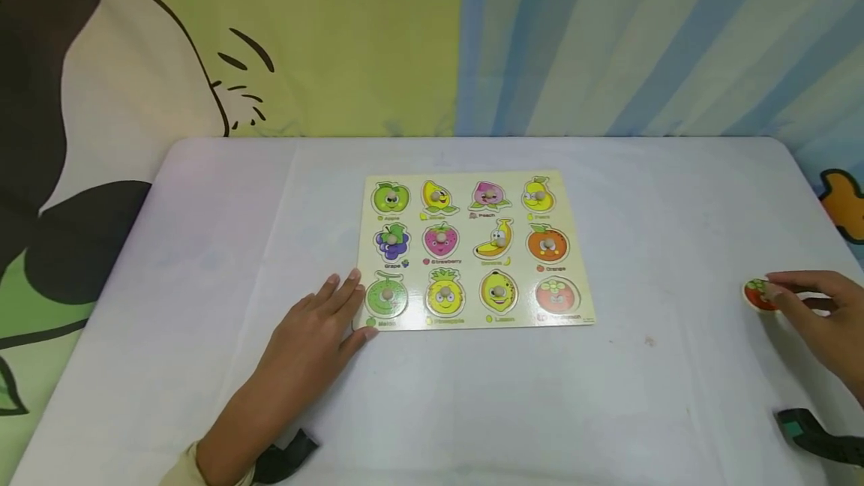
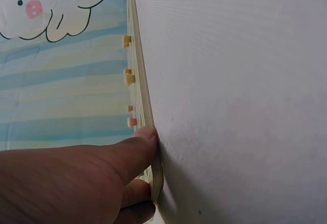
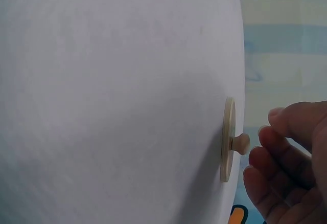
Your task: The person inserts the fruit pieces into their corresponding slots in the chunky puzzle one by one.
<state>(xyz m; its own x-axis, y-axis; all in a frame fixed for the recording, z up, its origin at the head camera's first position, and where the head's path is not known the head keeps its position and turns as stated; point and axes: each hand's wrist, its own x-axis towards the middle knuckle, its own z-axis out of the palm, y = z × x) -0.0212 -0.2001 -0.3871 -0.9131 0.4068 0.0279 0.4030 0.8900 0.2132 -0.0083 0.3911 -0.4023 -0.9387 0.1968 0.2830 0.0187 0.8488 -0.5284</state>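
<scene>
A cream fruit puzzle board (image 1: 466, 227) lies flat on the table, its knobbed fruit pieces in their slots. The bottom right slot (image 1: 557, 295) has no piece in it and shows a printed tomato. My left hand (image 1: 313, 336) rests at the board's front left corner, fingers along the left side, thumb at the front edge. In the left wrist view the thumb (image 2: 138, 150) touches the board's edge. At the far right lies a round tomato piece (image 1: 756, 295) with a wooden knob (image 3: 242, 144). My right hand (image 1: 823, 325) is beside it, fingers bent, a small gap between fingertips and knob.
A white cloth covers the table (image 1: 661, 388). Behind it hangs a patterned cloth backdrop (image 1: 351, 36). Black straps show near the left wrist (image 1: 286, 460) and the right wrist (image 1: 820, 437).
</scene>
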